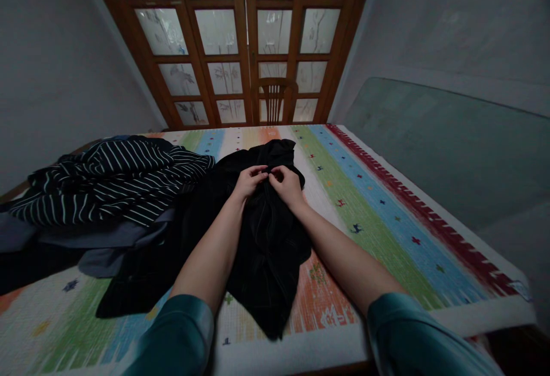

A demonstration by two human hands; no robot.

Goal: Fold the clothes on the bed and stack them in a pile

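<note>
The black garment [262, 238] lies crumpled at the middle of the bed [387, 221], on its striped cover. The left hand [251, 180] and right hand [286, 184] meet near its far end, each pinching a fold of the cloth, fingertips almost touching. Just left lies a striped shirt [116, 181] over grey clothes [86, 238]. A chair [277, 100] stands beyond.
</note>
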